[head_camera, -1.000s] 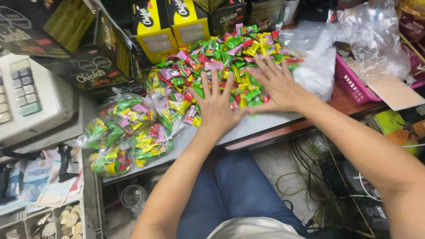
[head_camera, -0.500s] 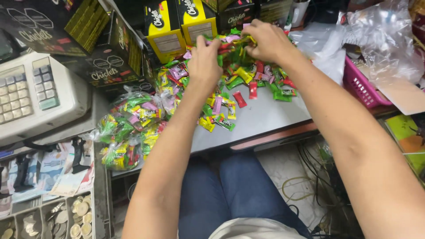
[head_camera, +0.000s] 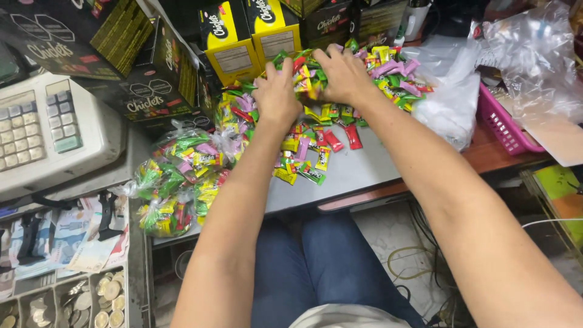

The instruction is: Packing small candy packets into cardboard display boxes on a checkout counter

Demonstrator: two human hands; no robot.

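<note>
A heap of small wrapped candies (head_camera: 388, 73) in green, red, yellow and pink lies on a grey counter (head_camera: 358, 176). My left hand (head_camera: 276, 97) presses on the heap's left side, fingers curled into it. My right hand (head_camera: 343, 73) cups the heap beside it, fingers closed over a bunch of candies. Loose candies (head_camera: 316, 152) lie scattered on the counter just below both hands. Clear bags filled with the same candies (head_camera: 182, 176) sit left of my left forearm.
Yellow boxes (head_camera: 252, 36) and black boxes (head_camera: 139, 79) stand behind the heap. A cash register (head_camera: 42, 133) sits at left, above an open drawer of notes and coins (head_camera: 67, 267). Empty clear plastic bags (head_camera: 461, 97) and a pink basket (head_camera: 504, 127) lie at right.
Both hands have moved away from me, pushing and gathering the spread candies into a tighter heap near the boxes. Their fingers went from flat and spread to curled over the candies.
</note>
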